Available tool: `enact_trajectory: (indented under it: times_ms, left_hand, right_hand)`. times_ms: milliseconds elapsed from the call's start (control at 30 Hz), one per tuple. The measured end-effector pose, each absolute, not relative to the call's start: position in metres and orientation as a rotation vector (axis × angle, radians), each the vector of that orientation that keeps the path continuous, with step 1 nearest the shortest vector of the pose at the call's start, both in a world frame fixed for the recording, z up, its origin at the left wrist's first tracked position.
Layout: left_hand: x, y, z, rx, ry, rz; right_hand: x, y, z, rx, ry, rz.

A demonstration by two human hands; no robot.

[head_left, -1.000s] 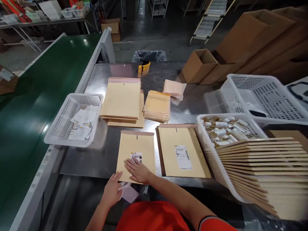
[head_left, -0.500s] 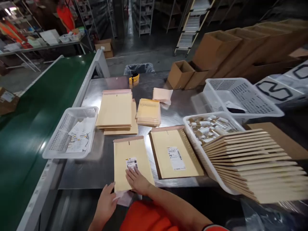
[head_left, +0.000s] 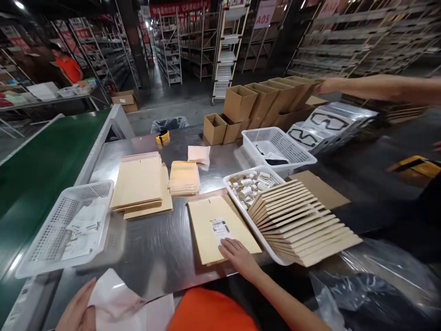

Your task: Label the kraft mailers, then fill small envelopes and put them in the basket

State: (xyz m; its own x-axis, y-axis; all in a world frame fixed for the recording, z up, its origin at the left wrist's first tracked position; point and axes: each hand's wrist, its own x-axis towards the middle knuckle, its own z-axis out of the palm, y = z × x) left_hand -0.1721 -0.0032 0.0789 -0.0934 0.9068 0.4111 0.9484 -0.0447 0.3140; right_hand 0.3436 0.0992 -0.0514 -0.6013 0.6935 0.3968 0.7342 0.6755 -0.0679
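Note:
At the bottom left, my left hand (head_left: 78, 307) grips a sheet of pale, whitish-pink paper (head_left: 115, 299), its fingers closed on the edge. My right hand (head_left: 239, 257) lies with spread fingers on the lower part of a yellow padded envelope (head_left: 203, 230), just below its white printed label (head_left: 219, 227). That envelope rests on others at the table's front edge. To its right stands a white basket (head_left: 237, 204) of small bottles, with a fanned row of padded envelopes (head_left: 303, 225) leaning over its near side.
Envelope stacks (head_left: 138, 181) and smaller envelopes (head_left: 184, 177) lie on the metal table (head_left: 148, 248). A basket of labels (head_left: 41, 239) sits left, by the green conveyor (head_left: 44, 151). Another person's arm (head_left: 379, 87) reaches toward cardboard boxes (head_left: 241, 101) at right.
The view has swung right and up. The envelope under my right hand is now on the others by the bottle basket. My left hand has moved left with the paper. Another person's arm has appeared.

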Motion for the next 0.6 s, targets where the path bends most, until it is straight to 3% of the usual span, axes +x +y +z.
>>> enact_trajectory:
  times_ms: [100,167,267,400,600]
  left_hand:
    - [-0.128,0.012,0.107,-2.048,-1.990,-0.839]
    - [-0.107,0.020,0.125,-2.047,-1.930,-0.832]
    - [-0.087,0.030,0.152,-2.052,-1.841,-0.843]
    - [-0.078,0.036,0.180,-2.150,-1.808,-0.751]
    - [-0.119,0.029,0.189,-1.943,-2.181,-0.276]
  right_hand:
    - [0.365,0.092,-0.091,-1.380,-2.551,0.032]
    - [0.356,0.093,-0.089,-1.481,-2.492,0.231]
    - [0.303,0.098,-0.049,-1.412,-2.267,0.662]
    - [0.200,0.100,0.026,-0.896,-2.012,1.356]
    - [0.116,0.081,0.082,-0.662,-1.814,1.641]
